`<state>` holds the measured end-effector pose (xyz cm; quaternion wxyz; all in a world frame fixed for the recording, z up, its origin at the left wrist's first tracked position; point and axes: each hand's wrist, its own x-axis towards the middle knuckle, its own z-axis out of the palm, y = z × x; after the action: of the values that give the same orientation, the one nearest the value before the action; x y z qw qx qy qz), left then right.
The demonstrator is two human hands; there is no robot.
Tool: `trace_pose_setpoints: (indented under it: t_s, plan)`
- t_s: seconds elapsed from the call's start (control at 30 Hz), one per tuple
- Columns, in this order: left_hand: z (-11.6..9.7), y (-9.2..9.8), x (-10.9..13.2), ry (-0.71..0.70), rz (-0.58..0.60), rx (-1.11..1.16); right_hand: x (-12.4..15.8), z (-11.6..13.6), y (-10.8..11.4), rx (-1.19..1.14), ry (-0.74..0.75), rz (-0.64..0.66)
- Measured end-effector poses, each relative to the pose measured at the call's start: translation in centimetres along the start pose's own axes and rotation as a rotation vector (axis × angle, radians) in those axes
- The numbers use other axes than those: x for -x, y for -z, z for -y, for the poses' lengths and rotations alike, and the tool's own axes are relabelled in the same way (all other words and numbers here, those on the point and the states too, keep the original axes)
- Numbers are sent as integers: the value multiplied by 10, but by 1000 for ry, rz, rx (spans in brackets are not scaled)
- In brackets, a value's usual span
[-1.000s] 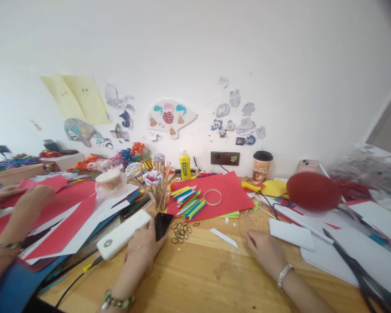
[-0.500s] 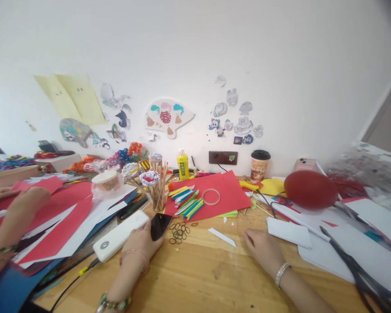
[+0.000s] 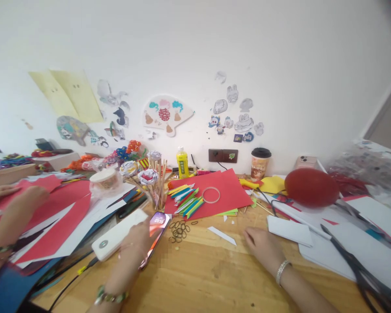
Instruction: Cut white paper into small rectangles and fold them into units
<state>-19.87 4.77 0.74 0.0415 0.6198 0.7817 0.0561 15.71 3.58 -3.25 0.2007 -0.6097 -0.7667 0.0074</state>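
Note:
My left hand (image 3: 138,239) grips the left edge of a smartphone (image 3: 159,221), which is tilted up with its screen lit. Beneath and behind the wrist lies a white power bank (image 3: 122,234) with a black cable. Several small rubber bands (image 3: 179,230) are just right of the phone. My right hand (image 3: 262,245) rests on the bare wood, fingers loosely curled, and nothing shows in it. To its left is a white paper strip (image 3: 222,235). A folded white paper (image 3: 289,230) lies beyond its wrist side.
Folded paper strips (image 3: 187,202) and a clear ring (image 3: 211,195) lie on red paper (image 3: 231,187). Behind stand a drink bottle (image 3: 182,163) and a coffee cup (image 3: 260,165). At right are a red balloon (image 3: 312,187) and black scissors (image 3: 355,265). Another person's hands (image 3: 29,202) handle red paper at left.
The phone's dark screen has lit up, and the phone has been tilted up by my left hand. My right hand stays put. The view has shifted slightly.

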Motion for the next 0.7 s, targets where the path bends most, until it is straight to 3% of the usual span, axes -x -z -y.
trace_pose_setpoints:
  t_s: [0.13,0.27,0.5,0.7]
  plan:
    - [-11,3,-15,84,13,21,0,-1,1,-4,4,-13]
    - [5,2,-19,57,11,71,0,-1,1,-5,9,-13]
    - [38,-4,1,-70,3,202,0,-4,-3,46,29,-17]
    - [44,-9,2,-44,-21,258,0,-5,-3,39,34,-3]
